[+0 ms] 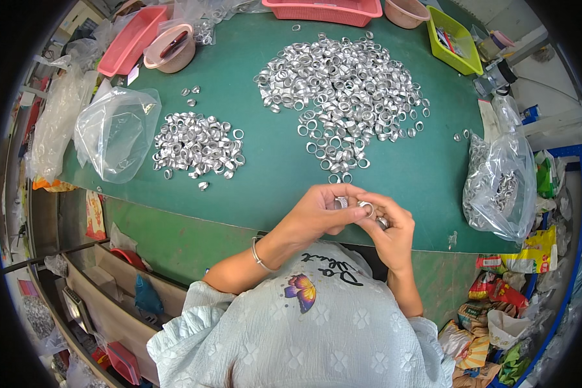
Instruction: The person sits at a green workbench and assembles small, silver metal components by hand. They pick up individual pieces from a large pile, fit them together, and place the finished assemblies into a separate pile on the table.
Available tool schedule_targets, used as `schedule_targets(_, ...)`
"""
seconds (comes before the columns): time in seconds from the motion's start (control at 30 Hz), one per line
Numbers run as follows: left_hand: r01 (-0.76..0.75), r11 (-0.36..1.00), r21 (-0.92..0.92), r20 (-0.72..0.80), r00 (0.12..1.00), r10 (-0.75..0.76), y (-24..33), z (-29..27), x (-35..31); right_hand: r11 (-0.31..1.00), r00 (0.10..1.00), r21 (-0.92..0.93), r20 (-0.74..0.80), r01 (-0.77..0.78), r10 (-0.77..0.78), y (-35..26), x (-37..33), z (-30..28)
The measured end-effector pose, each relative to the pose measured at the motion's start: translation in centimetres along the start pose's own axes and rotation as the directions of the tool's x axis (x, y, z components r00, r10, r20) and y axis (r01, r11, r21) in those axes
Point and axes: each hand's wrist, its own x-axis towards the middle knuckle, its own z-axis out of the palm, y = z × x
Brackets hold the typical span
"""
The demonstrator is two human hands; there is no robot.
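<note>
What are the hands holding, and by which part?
A silver ring is held by its band where left hand and right hand meet; more rings show among the fingers. Exact contacts are hidden.

Green tabletop [265, 155], green floor [152, 229], blue shelf frame [571, 150], brown drawers [107, 313]

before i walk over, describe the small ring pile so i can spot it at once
Find the green table, then its left half. There the small ring pile lies just right of a clear plastic bag. It is plainly smaller than the big ring pile near the middle, and lies loose, unlike the bagged rings at far right.
</note>
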Motion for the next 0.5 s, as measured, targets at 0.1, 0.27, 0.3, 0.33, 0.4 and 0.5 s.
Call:
schedule_targets(0.1, 0.001, 0.998, -0.055, 0.056, 0.998, 0.002, 0.2, 0.0, -0.2, 0.991, 0.999, 0.135, 0.036, -0.012, 0.007, 0.1, 0.0, -0.2)
schedule_targets(0.27, 0.101, 0.901, -0.422, 0.131, 0.990, -0.049, -0.4, -0.6, 0.2, 0.764, 0.986, 0.625, 0.065, -0.160, 0.153, 0.3, 0.5, -0.7)
schedule_targets(0.3, 0.072, 0.895, -0.441, 0.138, 0.990, -0.012, -0.5, -0.8, 0.3, 0.650, 0.980, 0.741, 0.058, -0.170, 0.190, 0.2, 0.9, -0.7)
schedule_targets(0.33, 0.043, 0.887, -0.460, 0.144, 0.989, 0.026, -0.6, -0.9, 0.3, 0.519, 0.972, 0.838, 0.056, -0.170, 0.228, 0.2, 1.2, -0.8)
schedule_targets(0.4, -0.016, 0.901, -0.434, 0.058, 0.997, 0.046, -1.1, -1.1, 0.6, 0.420, 0.968, 0.888, 0.098, -0.191, 0.232, 0.7, 1.2, -1.3)
schedule_targets(0.5, -0.079, 0.972, -0.223, -0.136, 0.989, 0.049, -1.9, -1.0, 0.8, 0.436, 0.964, 0.879, 0.087, -0.194, 0.253, 0.9, 1.0, -1.1)
